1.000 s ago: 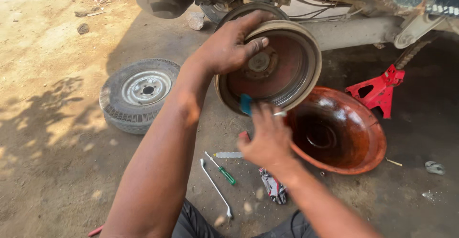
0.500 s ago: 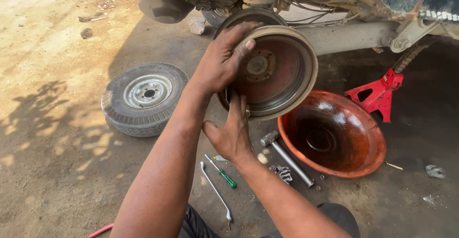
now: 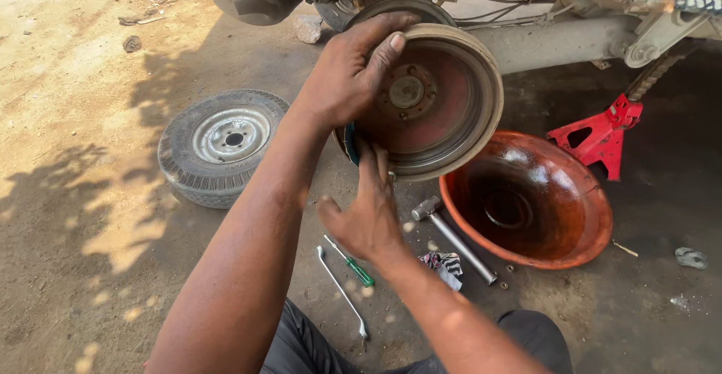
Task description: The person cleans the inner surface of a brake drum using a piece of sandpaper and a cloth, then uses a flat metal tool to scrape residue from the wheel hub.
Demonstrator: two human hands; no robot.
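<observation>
You have no signs, labels or screens in front of you. The only thing that could be packaging is a small crumpled wrapper or rag (image 3: 445, 266), striped dark, white and red, lying on the dirt beside the hammer (image 3: 453, 237); which of the two it is cannot be told.

This is looking like an open-air vehicle repair spot, a roadside or yard workshop on bare, sunlit dirt. A vehicle's underside (image 3: 526, 13) is hanging overhead, propped by a red jack stand (image 3: 598, 135). A removed wheel (image 3: 222, 145) is lying flat on the ground, and a hammer (image 3: 453, 237), a green-handled screwdriver (image 3: 350, 262), a metal bar tool (image 3: 342, 293) and an orange basin (image 3: 530, 201) are lying scattered around a rusty brake drum (image 3: 440, 99).
</observation>
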